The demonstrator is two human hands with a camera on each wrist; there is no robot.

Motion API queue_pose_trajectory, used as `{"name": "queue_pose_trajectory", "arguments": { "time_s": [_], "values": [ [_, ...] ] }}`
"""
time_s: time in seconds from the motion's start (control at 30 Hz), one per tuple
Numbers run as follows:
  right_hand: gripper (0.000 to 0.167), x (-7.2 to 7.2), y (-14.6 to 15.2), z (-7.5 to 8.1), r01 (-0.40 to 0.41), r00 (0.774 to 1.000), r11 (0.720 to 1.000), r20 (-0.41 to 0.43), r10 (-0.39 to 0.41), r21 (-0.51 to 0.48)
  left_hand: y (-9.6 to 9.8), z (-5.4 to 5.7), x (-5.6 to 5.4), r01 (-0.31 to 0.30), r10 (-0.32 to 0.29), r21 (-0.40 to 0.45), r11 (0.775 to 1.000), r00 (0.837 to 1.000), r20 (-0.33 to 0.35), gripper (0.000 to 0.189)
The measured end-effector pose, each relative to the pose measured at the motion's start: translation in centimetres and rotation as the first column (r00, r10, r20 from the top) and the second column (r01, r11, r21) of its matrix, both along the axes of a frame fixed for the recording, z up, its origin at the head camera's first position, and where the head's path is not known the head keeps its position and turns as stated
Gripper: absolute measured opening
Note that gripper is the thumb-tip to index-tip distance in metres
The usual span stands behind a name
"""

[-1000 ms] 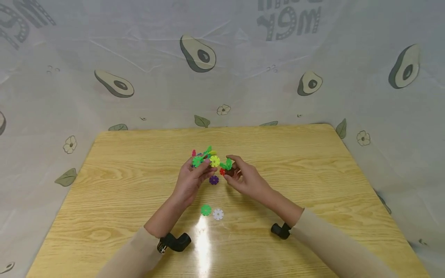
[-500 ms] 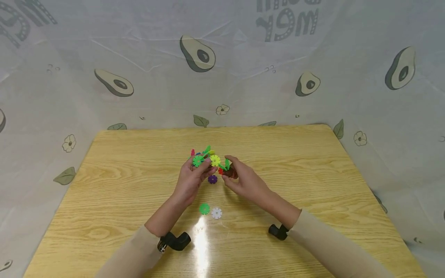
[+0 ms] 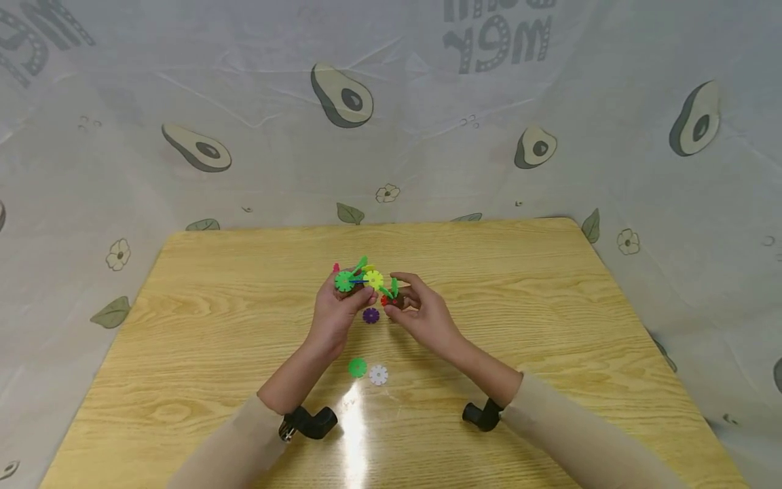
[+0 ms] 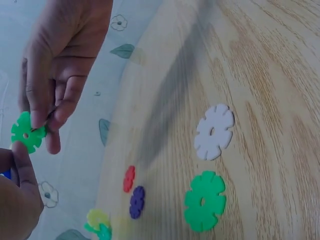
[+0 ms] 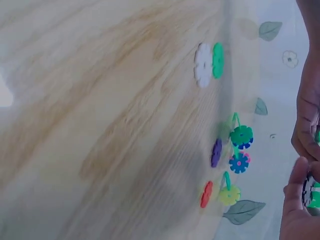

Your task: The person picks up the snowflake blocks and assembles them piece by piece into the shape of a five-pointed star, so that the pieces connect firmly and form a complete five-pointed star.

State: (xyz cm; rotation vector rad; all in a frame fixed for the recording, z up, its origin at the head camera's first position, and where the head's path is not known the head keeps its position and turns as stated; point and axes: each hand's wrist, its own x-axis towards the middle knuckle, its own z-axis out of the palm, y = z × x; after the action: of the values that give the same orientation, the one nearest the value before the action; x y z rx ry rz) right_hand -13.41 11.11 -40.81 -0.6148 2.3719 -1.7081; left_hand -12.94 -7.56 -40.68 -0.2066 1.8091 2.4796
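My left hand [image 3: 331, 319] grips linked notched plastic building discs; a green disc [image 3: 345, 281], a yellow disc [image 3: 373, 280] and a thin blue edge [image 3: 357, 281] show above its thumb. Pink and more green parts show behind them. My right hand [image 3: 424, 311] pinches a green disc piece [image 3: 394, 286] between thumb and fingers, close to the left fingertips. In the left wrist view a green disc [image 4: 22, 131] sits between the two hands. In the right wrist view a dark disc edge [image 5: 306, 189] and green show at the right fingers. Much of both held pieces is hidden.
On the wooden table [image 3: 525, 285] lie a purple disc [image 3: 370, 316], a green disc [image 3: 357, 367], a white disc [image 3: 379, 375] and a red disc [image 4: 129, 178]. Beyond them, joined blue-green pieces [image 5: 241, 136] and a yellow disc [image 5: 230, 195] appear. A patterned cloth [image 3: 269, 88] hangs behind.
The left thumb has slid lower, and a blue edge now shows between the green and yellow discs. The green piece in my right hand has turned slightly more edge-on. The view has shifted slightly.
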Motion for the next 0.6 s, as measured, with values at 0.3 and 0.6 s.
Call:
{"name": "queue_pose_trajectory", "arguments": {
  "time_s": [0.3, 0.6],
  "values": [
    [0.047, -0.44, -0.03, -0.26, 0.066, 0.969, 0.956, 0.247, 0.006, -0.285, 0.25, -0.15, -0.03, -0.043, 0.043, -0.001, 0.999, 0.999, 0.006, 0.047],
    [0.045, -0.33, -0.30, -0.21, 0.104, 0.961, 0.940, 0.276, -0.011, -0.326, 0.05, -0.31, 0.18, -0.029, 0.028, -0.029, 0.999, 0.998, -0.054, 0.044]
  ]
}}
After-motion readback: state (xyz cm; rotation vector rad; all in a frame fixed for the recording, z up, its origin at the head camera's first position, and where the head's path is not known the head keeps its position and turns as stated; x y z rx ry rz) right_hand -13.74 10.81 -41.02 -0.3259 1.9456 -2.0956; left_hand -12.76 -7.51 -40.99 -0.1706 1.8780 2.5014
